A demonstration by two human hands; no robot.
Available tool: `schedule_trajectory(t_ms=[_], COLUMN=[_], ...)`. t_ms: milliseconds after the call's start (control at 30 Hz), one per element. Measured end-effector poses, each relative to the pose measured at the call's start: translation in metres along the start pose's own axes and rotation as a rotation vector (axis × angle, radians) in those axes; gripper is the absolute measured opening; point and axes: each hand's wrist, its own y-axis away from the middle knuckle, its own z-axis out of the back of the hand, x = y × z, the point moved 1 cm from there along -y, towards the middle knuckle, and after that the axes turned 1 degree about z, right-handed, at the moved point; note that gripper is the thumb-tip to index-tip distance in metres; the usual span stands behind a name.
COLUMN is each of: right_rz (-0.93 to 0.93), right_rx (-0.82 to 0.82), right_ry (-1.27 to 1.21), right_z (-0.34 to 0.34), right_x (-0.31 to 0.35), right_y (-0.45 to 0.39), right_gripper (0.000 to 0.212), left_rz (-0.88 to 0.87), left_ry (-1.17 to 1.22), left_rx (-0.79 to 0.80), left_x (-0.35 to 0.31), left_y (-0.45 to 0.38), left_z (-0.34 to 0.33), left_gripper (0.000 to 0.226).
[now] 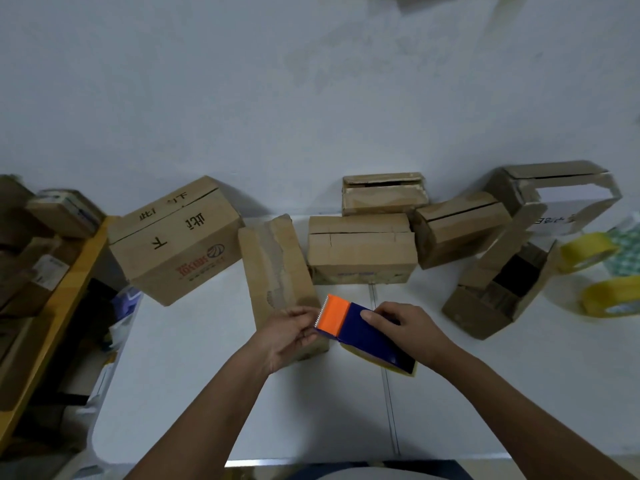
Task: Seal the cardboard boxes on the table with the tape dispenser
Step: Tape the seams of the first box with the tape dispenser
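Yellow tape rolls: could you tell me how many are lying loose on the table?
2, both at the table's right edge: one roll farther back, one roll nearer. The dispenser holds another; more may lie out of view.

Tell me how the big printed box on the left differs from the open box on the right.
The printed box has its top flaps closed; the open box has a flap raised, showing a dark inside. The printed box carries black characters and a red logo; the open box looks plain. The printed box looks bulkier; the open box is narrower and longer. Both are brown cardboard and sit on the white table.
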Motion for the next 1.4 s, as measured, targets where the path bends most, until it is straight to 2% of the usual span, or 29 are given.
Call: schedule_trajectory(t_ms=[133, 267, 400, 500, 567, 667, 833, 933, 1067, 1400], right_rz=[-0.009, 0.040, 0.081, 0.082, 0.066, 0.054, 0.093, 0.104, 0.107, 0.136], right_rx=[-0.031, 0.027, 0.084, 0.145, 0.187, 0.204, 0.091, 0.059, 0.076, 0.076], right_ry=[0.106, 0.220, 0.332, 0.386, 0.435, 0.539, 0.586, 0.609, 0.646, 0.741], right_z=[-0.001, -0.001, 0.007, 0.022, 0.031, 0.036, 0.031, 0.025, 0.025, 0.030], right_x=[0.002, 0.009, 0.013, 0.005, -0.003, -0.011, -0.014, -0.017, -0.019, -0.005], right_y=[-0.009, -0.021, -0.031, -0.036, -0.039, -0.049, -0.057, -0.057, -0.058, -0.070], right_gripper=[0.053, 0.046, 0.049, 0.058, 0.069, 0.072, 0.089, 0.081, 0.075, 0.077], left_rz=[-0.130, -0.217, -0.317, -0.389, -0.368, -0.339, -0.330, -0.321, -0.290, -0.209], left_ry=[-0.134, -0.175, -0.123, -0.060, -0.044, 0.004, 0.163, 0.252, 0.258, 0.250], left_rx=[-0.114, -0.204, -0.343, -0.490, -0.579, -0.590, -0.679, -0.726, -0.750, -0.822], left_x=[0.008, 0.013, 0.009, 0.010, 0.023, 0.051, 0.088, 0.096, 0.102, 0.112], left_y=[-0.001, 0.003, 0.006, 0.014, 0.021, 0.028, 0.029, 0.027, 0.021, 0.011], left_z=[0.002, 0.009, 0.030, 0.072, 0.097, 0.102, 0.087, 0.078, 0.068, 0.056], left_gripper=[0.017, 0.018, 0.011, 0.008, 0.007, 0.010, 0.011, 0.014, 0.023, 0.030])
